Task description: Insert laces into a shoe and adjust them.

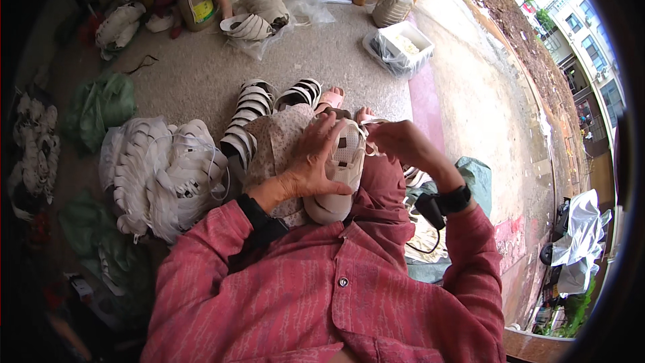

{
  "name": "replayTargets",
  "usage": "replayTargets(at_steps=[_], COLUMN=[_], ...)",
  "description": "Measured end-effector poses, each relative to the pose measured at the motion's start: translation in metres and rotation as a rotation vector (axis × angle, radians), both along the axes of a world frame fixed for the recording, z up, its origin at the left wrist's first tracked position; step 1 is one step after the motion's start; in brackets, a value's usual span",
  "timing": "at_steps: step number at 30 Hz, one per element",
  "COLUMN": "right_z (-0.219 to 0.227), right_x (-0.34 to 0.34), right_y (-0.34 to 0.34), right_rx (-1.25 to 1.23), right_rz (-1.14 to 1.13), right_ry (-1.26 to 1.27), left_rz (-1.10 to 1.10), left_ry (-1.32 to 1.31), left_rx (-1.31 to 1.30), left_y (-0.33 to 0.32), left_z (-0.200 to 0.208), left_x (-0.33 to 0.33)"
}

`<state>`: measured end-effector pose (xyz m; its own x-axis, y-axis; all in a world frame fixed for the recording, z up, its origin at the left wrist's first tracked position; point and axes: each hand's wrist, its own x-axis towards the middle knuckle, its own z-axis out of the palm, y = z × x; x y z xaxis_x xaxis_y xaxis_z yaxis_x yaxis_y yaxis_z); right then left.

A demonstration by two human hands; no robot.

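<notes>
Concrete floor point(201, 74), rough grey, runs out to a dirt strip. Big heap of white strap pieces point(164, 175) at person's left, soft and ribbed; green bags point(101, 104) beyond it. White plastic crate point(403, 46) further ahead. On the lap: cream sandal point(339, 171), smooth moulded sole, perforated upper, long axis running from the belly away toward the feet, heel end nearest the body. Left hand point(310, 161) wraps its left side, fingers spread over the upper, firm hold. Right hand point(400, 142) sits at the toe end, just right of it, fingers pinched narrow on a thin white strap point(370, 123).
</notes>
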<state>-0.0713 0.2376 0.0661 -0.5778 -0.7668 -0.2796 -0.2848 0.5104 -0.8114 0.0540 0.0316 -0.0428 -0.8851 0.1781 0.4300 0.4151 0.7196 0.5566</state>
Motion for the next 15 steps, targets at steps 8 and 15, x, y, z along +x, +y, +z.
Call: replayTargets(at_steps=[8, 15], right_z=[0.141, 0.330], right_x=[-0.002, 0.033], right_y=[-0.007, -0.042], right_rx=[-0.547, -0.752], right_rz=[0.097, -0.017], right_ry=[0.072, 0.505], left_rz=[0.204, 0.156], left_ry=[-0.055, 0.001], left_rx=[0.251, 0.145], left_y=[0.003, 0.004], left_z=[-0.019, -0.020], left_x=[0.001, -0.001])
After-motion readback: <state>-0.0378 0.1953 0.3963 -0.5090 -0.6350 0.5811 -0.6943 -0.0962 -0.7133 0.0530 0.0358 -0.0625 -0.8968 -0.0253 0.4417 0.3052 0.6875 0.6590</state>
